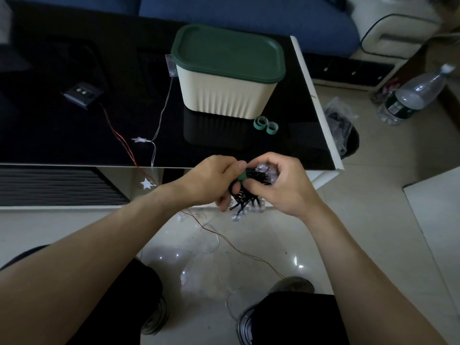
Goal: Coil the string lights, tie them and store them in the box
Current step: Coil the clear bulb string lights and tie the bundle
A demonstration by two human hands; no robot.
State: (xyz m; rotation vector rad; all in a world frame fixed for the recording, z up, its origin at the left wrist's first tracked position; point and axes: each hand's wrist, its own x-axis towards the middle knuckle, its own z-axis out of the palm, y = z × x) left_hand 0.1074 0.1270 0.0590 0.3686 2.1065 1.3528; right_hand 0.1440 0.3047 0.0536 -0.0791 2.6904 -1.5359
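Observation:
A coiled bundle of black-wired string lights with clear bulbs hangs between both hands just off the table's front edge. My left hand grips the bundle from the left, thumb on a green tie strap wrapped round it. My right hand pinches the same bundle and strap from the right. The cream box with its dark green lid shut stands on the black table behind. Two more green tie loops lie at the box's front right corner.
A star string light with a clear wire and clear battery case lies left of the box. A black battery case trails a red wire over the table edge to the floor. A water bottle and plastic bag lie on the floor right.

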